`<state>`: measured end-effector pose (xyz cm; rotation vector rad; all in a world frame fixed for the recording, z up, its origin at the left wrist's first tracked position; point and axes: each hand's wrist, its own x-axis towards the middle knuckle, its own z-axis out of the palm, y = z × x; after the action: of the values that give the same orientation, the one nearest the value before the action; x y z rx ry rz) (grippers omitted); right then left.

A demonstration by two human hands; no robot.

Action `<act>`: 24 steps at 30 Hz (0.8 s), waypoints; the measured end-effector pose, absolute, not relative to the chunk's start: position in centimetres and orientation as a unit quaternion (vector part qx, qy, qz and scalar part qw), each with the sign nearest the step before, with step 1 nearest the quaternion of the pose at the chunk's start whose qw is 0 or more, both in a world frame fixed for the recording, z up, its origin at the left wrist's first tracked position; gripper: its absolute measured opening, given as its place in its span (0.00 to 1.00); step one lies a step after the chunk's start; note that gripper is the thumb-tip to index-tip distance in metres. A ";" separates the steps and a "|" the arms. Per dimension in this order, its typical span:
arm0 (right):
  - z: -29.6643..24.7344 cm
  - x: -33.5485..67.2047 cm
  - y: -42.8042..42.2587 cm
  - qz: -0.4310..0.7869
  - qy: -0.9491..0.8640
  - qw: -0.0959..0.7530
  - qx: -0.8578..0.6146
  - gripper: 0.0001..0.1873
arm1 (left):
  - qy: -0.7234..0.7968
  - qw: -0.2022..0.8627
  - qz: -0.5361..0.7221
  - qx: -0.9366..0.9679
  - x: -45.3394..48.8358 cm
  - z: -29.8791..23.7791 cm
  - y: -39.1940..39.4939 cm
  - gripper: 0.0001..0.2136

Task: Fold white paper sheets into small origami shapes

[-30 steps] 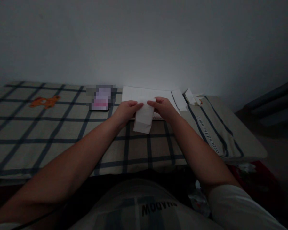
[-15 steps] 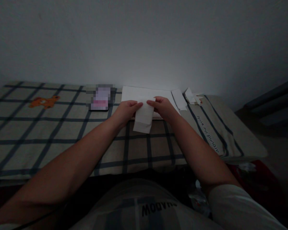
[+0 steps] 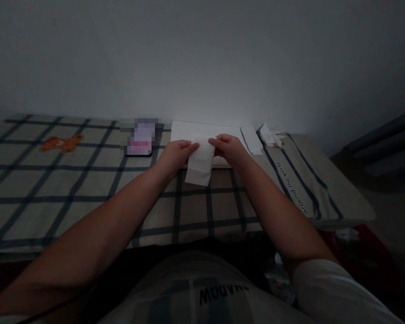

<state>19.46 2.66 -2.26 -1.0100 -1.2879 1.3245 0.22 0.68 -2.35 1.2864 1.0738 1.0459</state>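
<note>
A strip of white paper [image 3: 200, 166] hangs between my two hands, creased across its lower part. My left hand [image 3: 176, 155] pinches its left edge, thumb on the near face. On the opposite edge my right hand [image 3: 230, 148] grips it the same way, the other fingers curled behind. Behind the strip lies a larger white sheet [image 3: 192, 128], partly covered by my hands. Under it a thin pinkish edge [image 3: 222, 164] of some flat thing shows; its kind is hidden.
A checked cloth [image 3: 87, 189] covers the table against the wall. To the left lie a blurred-out phone [image 3: 142, 137] and an orange bear-shaped figure [image 3: 62, 143]. At right are a folded white paper piece [image 3: 251, 139] and crumpled paper scraps [image 3: 270, 136]. A red container [image 3: 371, 252] stands below the right edge.
Both hands still hold the paper strip. It has shifted slightly left and up, and its lower end has swung a little left. The other things have stayed put.
</note>
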 end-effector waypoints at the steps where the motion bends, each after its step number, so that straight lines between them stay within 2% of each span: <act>1: -2.3 19.4 2.7 0.542 -0.531 0.498 -0.419 0.20 | 0.454 0.548 0.445 0.544 0.2 -2.3 0.6 0.12; 8: -2.6 19.4 2.8 0.497 -0.550 0.503 -0.444 0.22 | 0.459 0.542 0.450 0.541 0.4 -2.1 0.5 0.11; 19: -2.2 19.8 2.9 0.515 -0.537 0.511 -0.431 0.22 | 0.459 0.503 0.464 0.567 0.3 -2.4 0.8 0.12; 24: -2.3 19.7 2.8 0.564 -0.540 0.461 -0.421 0.22 | 0.483 0.449 0.461 0.594 -0.1 -2.6 1.2 0.14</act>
<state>19.66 2.77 -2.30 -1.0366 -1.3300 1.3885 -0.08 1.15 -2.56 1.4681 1.1941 1.1404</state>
